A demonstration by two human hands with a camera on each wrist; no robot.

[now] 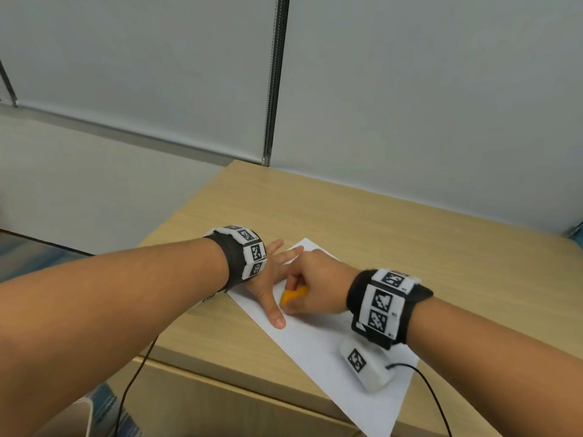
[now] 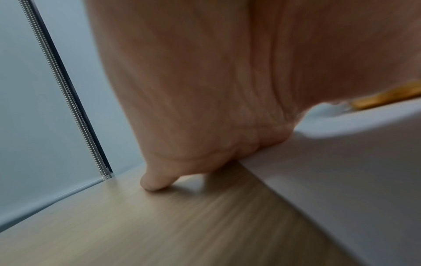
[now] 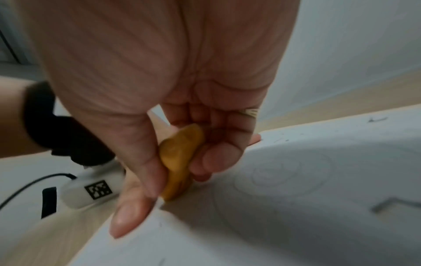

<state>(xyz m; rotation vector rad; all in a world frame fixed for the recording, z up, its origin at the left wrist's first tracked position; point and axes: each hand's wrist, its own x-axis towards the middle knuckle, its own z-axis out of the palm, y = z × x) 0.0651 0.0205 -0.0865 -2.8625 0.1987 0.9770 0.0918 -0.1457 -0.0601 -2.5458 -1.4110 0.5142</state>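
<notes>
The right hand [image 1: 318, 288] has its thumb and curled fingers pinched round an orange eraser [image 1: 293, 296]. The eraser's lower end is pressed onto the white paper [image 1: 318, 348], and in the right wrist view it [image 3: 180, 162] stands steeply tilted between thumb and fingertips. The left hand [image 1: 271, 279] lies just beside it, flat and spread, holding nothing. Its thumb [image 1: 277, 320] points back toward the person along the sheet, and the eraser sits in the fork between that thumb and the other fingers. The left wrist view shows the palm [image 2: 205, 90] bearing down right at the sheet's left edge, with one fingertip [image 2: 154, 183] off the paper on bare wood. Faint pencil circles [image 3: 284, 174] and an angled stroke [image 3: 391, 203] lie on the sheet beyond the eraser. The paper lies skewed on the table [image 1: 378, 222]: its far corner points toward the wall, and its near corner hangs over the table's front edge. A white tagged box [image 1: 366, 367] hangs under the right wrist, just over the sheet's near part, trailing a black cable [image 1: 432, 395]. Broad bare wood opens right of and beyond the sheet; the table's left edge runs close under the left forearm.
</notes>
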